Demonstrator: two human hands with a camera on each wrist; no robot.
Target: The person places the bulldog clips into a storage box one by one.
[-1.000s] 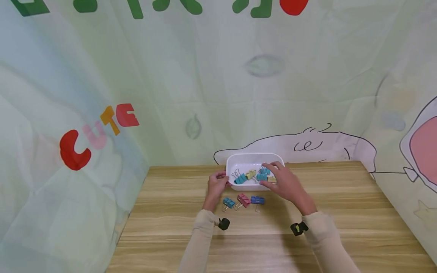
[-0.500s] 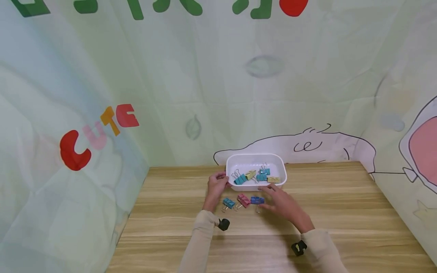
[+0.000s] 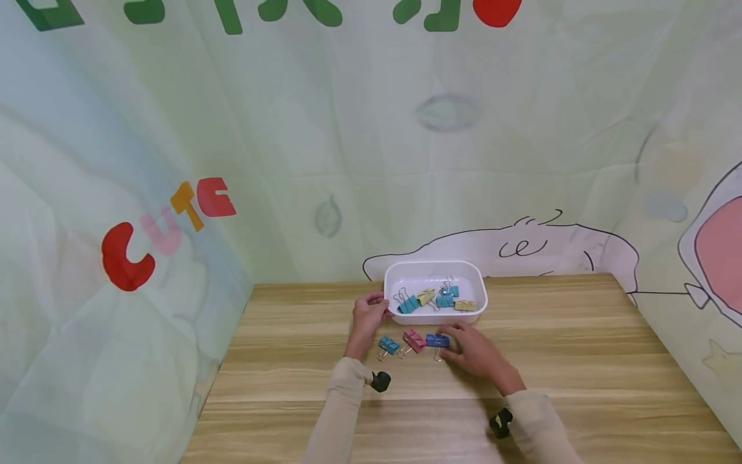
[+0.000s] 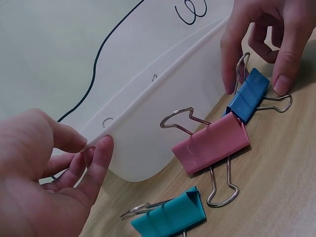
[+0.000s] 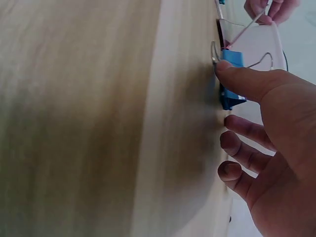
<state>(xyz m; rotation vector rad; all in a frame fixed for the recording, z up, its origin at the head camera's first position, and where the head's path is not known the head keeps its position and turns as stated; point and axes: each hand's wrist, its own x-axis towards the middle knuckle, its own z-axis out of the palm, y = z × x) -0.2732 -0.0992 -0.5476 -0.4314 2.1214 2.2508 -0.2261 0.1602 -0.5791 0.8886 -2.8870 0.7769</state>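
My left hand [image 3: 368, 316] pinches the rim of a white plastic box [image 4: 143, 143] at its left end, thumb on one side and fingertips on the other. My right hand [image 3: 476, 350] is at a blue binder clip [image 3: 437, 340] in front of the box. Its thumb and index finger stand on either side of that clip, with a small gap visible in the left wrist view; the other fingers are loosely bent. Left of it lie a pink binder clip [image 4: 211, 144] and a teal binder clip [image 4: 170, 216], all with wire handles spread.
Inside the box are several binder clips, among them a teal clip [image 3: 408, 304] and a yellow clip [image 3: 464, 305]. The wooden table [image 3: 301, 386] meets a printed cloth backdrop [image 3: 324, 129] right behind the box.
My right hand has come out of the box, moving toward me and down to the blue binder clip. The left hand stays at the box rim.
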